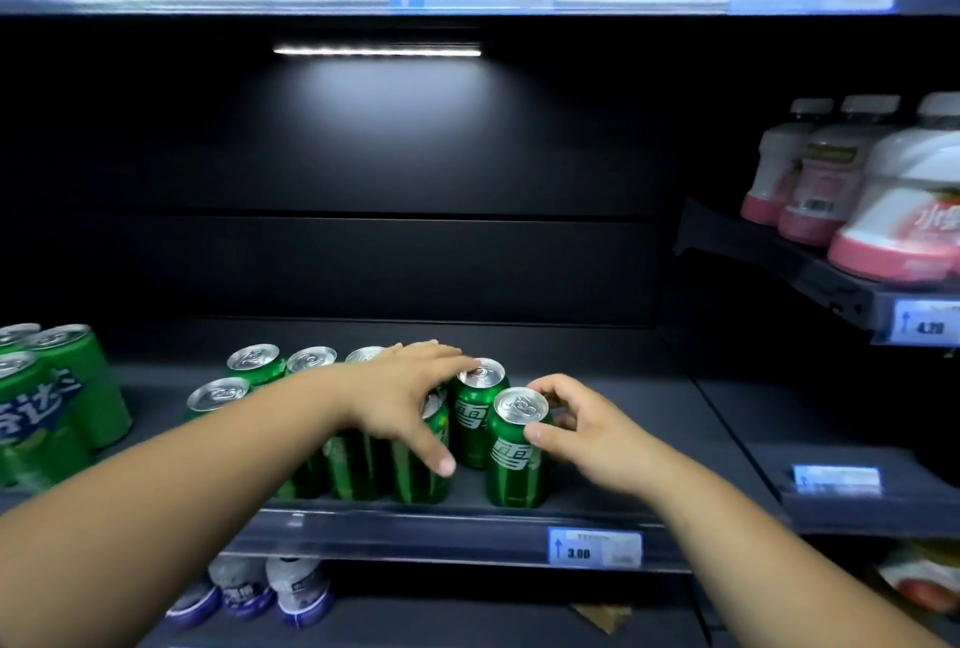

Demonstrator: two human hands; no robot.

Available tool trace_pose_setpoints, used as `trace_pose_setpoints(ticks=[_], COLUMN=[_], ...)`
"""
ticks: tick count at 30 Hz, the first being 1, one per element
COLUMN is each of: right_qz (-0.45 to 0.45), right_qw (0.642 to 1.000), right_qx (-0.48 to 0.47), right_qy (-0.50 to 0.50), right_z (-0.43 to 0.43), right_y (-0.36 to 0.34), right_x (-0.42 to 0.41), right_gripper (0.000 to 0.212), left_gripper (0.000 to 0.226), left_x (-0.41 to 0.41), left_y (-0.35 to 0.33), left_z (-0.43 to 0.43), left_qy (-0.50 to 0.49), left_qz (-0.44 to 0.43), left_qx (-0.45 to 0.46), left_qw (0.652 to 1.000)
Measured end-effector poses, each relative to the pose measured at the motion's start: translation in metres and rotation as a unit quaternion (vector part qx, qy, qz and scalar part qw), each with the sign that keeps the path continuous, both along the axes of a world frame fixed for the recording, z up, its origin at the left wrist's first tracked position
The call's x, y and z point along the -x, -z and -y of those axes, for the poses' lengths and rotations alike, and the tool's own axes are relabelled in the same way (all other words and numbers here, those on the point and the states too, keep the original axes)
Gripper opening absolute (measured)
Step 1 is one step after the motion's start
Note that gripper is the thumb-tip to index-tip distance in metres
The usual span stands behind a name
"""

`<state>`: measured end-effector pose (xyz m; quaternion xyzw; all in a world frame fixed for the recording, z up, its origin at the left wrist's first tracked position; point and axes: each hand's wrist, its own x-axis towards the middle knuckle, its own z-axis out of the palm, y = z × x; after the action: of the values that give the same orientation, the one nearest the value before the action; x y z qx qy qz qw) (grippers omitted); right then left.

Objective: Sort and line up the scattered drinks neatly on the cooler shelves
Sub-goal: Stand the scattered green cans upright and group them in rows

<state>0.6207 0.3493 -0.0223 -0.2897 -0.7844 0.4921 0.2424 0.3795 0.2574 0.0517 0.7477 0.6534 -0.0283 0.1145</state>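
Several green soda cans stand in a cluster on the dark cooler shelf (pixel 597 418). My left hand (pixel 405 403) lies spread over the tops of the cluster, fingertips touching a rear green can (pixel 475 418) and thumb down the front of another can (pixel 415 476). My right hand (pixel 576 426) grips the rim of the front right green can (pixel 517 455), which stands upright a little apart from the group. More cans (pixel 254 361) show behind my left forearm.
A pack of green cans (pixel 47 408) sits at the far left. Pink-and-white bottles (pixel 883 210) stand on a raised shelf at right. Price tags (pixel 595 547) line the shelf edge. Bottles (pixel 270 590) lie on the shelf below. The shelf's right half is bare.
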Motion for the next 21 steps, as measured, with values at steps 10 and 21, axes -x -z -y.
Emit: trace_pose_setpoints(ticks=[10, 21], right_qz=[0.004, 0.056], right_qw=[1.000, 0.998], right_qx=[-0.014, -0.003], right_qy=[0.028, -0.032], right_z=[0.022, 0.026], right_y=[0.007, 0.007], right_x=[0.029, 0.036], right_gripper=[0.090, 0.131], left_gripper=[0.128, 0.124], left_x=[-0.009, -0.001], left_y=[0.016, 0.021], left_z=[0.008, 0.005], left_qy=[0.009, 0.036], left_qz=[-0.054, -0.035], left_qx=[-0.083, -0.136], left_qw=[0.995, 0.989])
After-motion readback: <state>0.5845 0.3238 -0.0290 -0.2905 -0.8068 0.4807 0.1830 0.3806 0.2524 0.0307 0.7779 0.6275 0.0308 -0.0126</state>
